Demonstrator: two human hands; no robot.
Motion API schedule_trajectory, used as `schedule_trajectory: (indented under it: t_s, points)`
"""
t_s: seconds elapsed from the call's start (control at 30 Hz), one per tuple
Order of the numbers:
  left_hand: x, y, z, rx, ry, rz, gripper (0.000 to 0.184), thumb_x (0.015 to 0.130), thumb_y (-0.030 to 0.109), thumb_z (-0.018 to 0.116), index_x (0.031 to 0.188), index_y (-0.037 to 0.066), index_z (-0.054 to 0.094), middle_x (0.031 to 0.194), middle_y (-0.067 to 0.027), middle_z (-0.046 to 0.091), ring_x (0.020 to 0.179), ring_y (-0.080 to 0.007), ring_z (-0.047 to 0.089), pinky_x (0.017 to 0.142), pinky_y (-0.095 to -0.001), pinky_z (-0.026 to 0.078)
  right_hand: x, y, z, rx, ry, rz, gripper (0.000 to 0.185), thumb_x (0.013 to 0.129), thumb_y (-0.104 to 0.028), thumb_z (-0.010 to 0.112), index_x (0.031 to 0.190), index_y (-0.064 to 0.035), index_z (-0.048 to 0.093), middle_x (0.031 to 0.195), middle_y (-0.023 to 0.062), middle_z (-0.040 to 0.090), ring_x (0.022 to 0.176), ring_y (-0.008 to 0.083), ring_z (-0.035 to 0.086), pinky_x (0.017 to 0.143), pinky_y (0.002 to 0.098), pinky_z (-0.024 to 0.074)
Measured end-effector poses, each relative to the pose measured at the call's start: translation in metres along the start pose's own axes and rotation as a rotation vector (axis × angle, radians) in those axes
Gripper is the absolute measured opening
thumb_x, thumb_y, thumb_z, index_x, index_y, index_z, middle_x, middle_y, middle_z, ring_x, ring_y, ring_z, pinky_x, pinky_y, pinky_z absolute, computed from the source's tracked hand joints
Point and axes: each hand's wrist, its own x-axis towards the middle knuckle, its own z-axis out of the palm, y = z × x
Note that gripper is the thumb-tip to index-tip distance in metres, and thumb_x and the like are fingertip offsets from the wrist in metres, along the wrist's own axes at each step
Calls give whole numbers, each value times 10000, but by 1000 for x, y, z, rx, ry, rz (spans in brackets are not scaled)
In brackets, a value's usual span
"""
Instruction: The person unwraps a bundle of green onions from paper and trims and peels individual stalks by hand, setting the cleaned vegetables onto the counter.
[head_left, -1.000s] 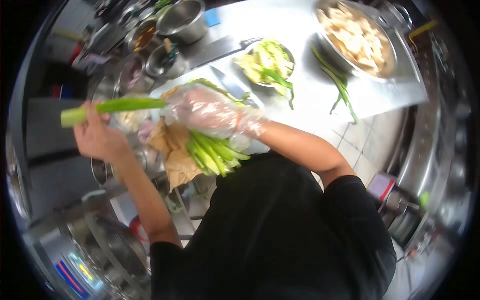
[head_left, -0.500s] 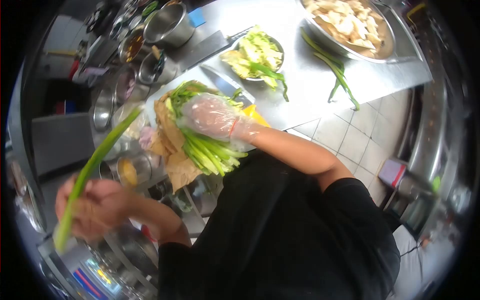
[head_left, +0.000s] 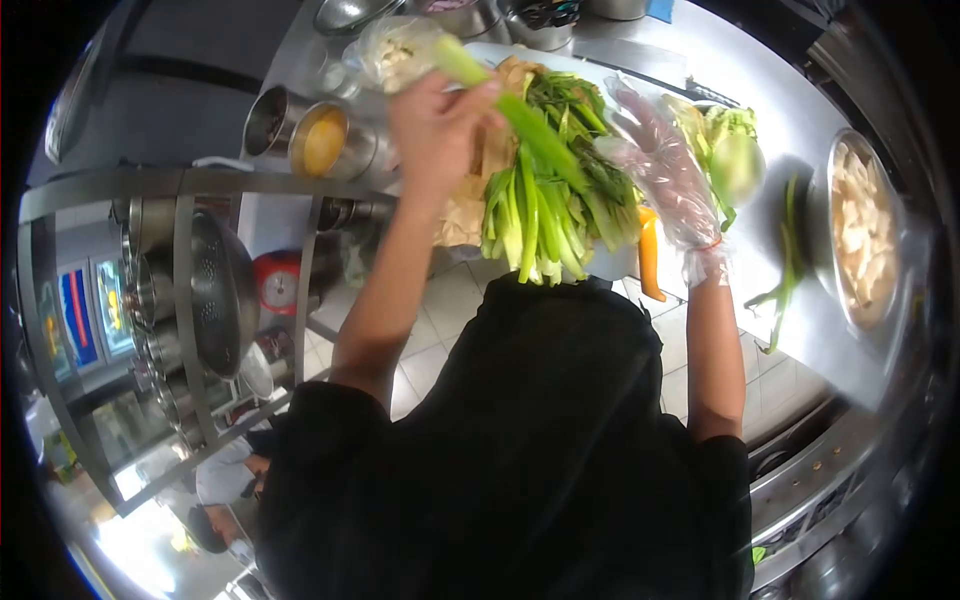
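My left hand [head_left: 440,125] is closed round a thick green stalk [head_left: 540,135], which slants down to the right over a pile of leafy green stalks [head_left: 545,215]. Brown paper [head_left: 462,212] lies beside and partly under the pile. Inside a clear plastic glove, my right hand [head_left: 665,165] is over the board's right part, beside the leaves; its fingers look extended, with nothing visible in them. An orange-yellow pepper [head_left: 650,255] lies below it, near the table edge. Behind my right hand is a bowl of cut pale green vegetable [head_left: 735,150], partly hidden.
A large metal bowl of pale pieces [head_left: 862,235] stands at the right, with loose green stalks [head_left: 790,265] beside it. Metal pots, one holding something yellow [head_left: 323,140], stand left of the board. A shelf rack [head_left: 185,290] is at the left. Another person [head_left: 225,480] is at the lower left.
The view has turned and shifted. My left hand has brought the stalk from the far left to above the pile. My right hand has moved off the pile to its right side.
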Motion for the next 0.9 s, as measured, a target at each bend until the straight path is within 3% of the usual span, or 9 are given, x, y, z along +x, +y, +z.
schedule_trajectory:
  t_s: [0.1,0.17,0.23,0.3,0.37,0.4,0.5,0.67,0.9]
  points:
    - [-8,-24,34,-210,-186,-86,139,855,-20,623,990,-40,647,860,-100,691,702,-143,684,617,-230,526,-3,7,15,-254,-2,31,459,874,-136,616,1314,-31,535,1248,113,597,1136,248,576,965,356,461]
    - [-21,-29,42,-154,-347,-114,216,865,-18,611,1079,-13,640,1026,-77,675,820,-155,695,684,-260,543,-13,-13,18,-420,-18,377,369,901,-163,591,1256,-62,597,1126,80,638,963,172,610,810,317,501]
    - [-39,-50,28,-92,-379,-104,261,856,-26,606,1111,11,642,1086,-73,664,852,-172,695,698,-281,546,-50,-3,1,-188,337,118,316,903,-122,583,1209,-52,626,1001,49,660,817,131,602,720,282,504]
    - [-54,-80,-10,641,-811,264,377,782,-75,582,1130,51,652,1250,-95,561,1079,-222,619,836,-323,494,-86,12,-54,-399,515,108,282,954,-122,506,1197,-41,624,792,-12,609,581,46,519,456,189,383]
    - [-67,-98,-20,753,-847,347,419,739,-78,581,1126,64,658,1227,-84,555,1100,-235,585,861,-339,463,-120,47,-123,-716,595,6,326,919,-56,538,1238,-43,605,657,-26,570,472,62,481,375,237,383]
    - [-76,-104,-25,867,-891,425,461,696,-81,580,1121,76,665,1204,-73,549,1120,-248,552,885,-354,432,-126,30,-127,-1132,599,279,381,907,-63,572,1288,-43,568,840,56,671,625,96,608,493,234,511]
    - [-61,-105,-13,874,-930,457,358,710,-42,569,1031,80,670,1122,-60,560,1053,-223,535,855,-357,392,-137,46,-152,-1518,636,-111,356,907,-87,597,1255,-20,579,1135,133,647,1006,282,625,872,360,493]
    - [-54,-111,-10,814,-967,629,207,742,13,574,924,77,650,1082,-46,572,998,-203,540,814,-346,391,-94,-9,-89,-1226,637,-105,405,928,-174,596,1291,-5,535,1270,193,583,1177,276,576,1066,385,416]
    - [-21,-66,3,557,-689,586,179,798,1,596,959,71,631,923,-41,614,845,-177,594,700,-305,445,-59,-10,-12,-843,450,-208,323,878,-140,642,1186,-47,611,1168,130,642,1092,287,606,950,391,462]
